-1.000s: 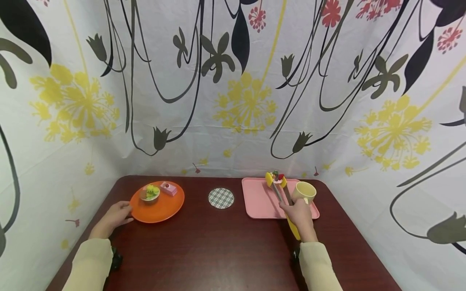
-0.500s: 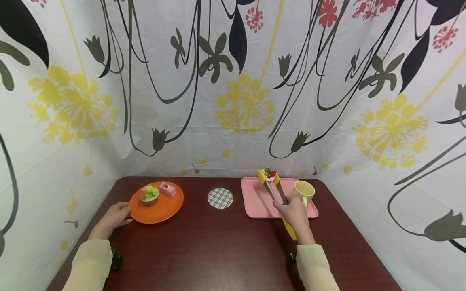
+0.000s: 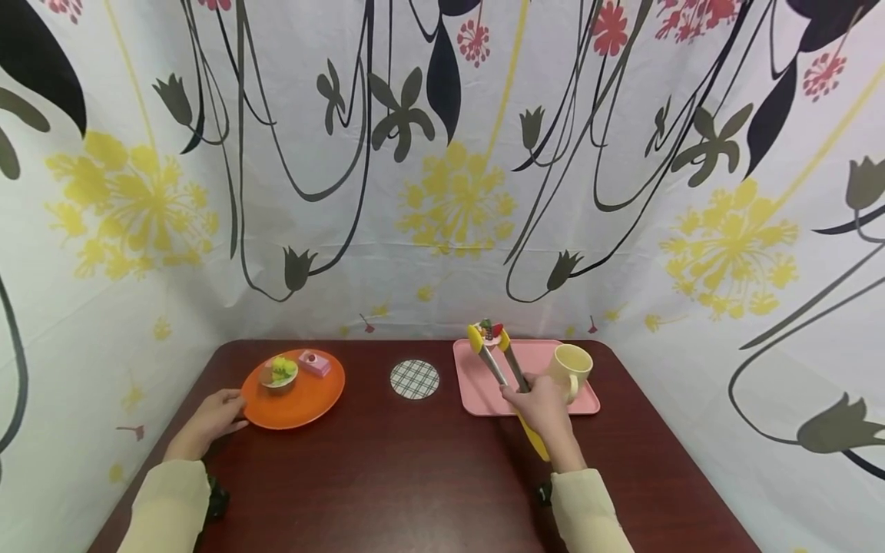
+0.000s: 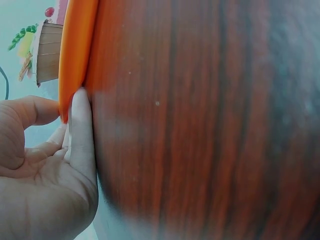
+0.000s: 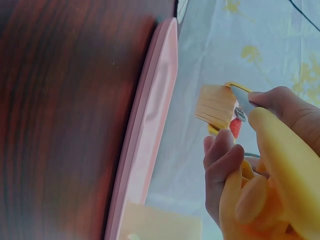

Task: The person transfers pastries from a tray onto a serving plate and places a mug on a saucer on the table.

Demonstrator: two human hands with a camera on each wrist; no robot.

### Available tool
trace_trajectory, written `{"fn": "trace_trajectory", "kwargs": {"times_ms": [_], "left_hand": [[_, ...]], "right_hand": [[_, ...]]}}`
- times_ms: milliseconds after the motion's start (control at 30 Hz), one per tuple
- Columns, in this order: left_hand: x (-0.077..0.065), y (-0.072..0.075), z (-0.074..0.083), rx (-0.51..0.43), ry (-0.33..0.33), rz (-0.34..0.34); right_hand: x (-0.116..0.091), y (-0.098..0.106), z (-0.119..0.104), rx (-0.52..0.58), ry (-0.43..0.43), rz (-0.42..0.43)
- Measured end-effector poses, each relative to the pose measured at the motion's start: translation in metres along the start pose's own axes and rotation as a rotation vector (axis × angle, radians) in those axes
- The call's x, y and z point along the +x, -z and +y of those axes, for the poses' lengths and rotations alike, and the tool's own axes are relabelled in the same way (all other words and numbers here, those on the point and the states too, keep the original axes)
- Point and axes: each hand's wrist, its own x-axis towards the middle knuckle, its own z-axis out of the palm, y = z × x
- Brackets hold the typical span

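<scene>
At the left, an orange plate (image 3: 304,405) carries a toy tart (image 3: 280,375) with a green and yellow topping and a small pink cake slice (image 3: 315,363). My left hand (image 3: 210,418) pinches the plate's near-left rim; in the left wrist view the thumb (image 4: 41,110) lies over the rim and a finger (image 4: 82,125) beneath it. My right hand (image 3: 542,407) grips yellow-handled tongs (image 3: 534,439) with metal arms. Between the tongs' yellow tips is a small toy tart (image 5: 214,106) with a red berry on top, raised over the pink tray (image 3: 475,392).
A pale yellow mug (image 3: 572,365) stands on the tray's right side, close by my right hand. Between plate and tray lies a round checked coaster (image 3: 415,379). A patterned cloth (image 3: 332,230) hangs behind the dark wooden table (image 3: 359,484).
My right hand has shifted left with the tongs and the berry tart, from beside the mug toward the tray's left side. The left hand stays on the plate's rim.
</scene>
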Motion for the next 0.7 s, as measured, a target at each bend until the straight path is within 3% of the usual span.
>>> {"fn": "trace_trajectory", "kwargs": {"times_ms": [700], "left_hand": [[0.0, -0.002, -0.002, -0.02, 0.002, 0.007]], "right_hand": [[-0.022, -0.019, -0.035, 0.033, 0.07, -0.038]]}}
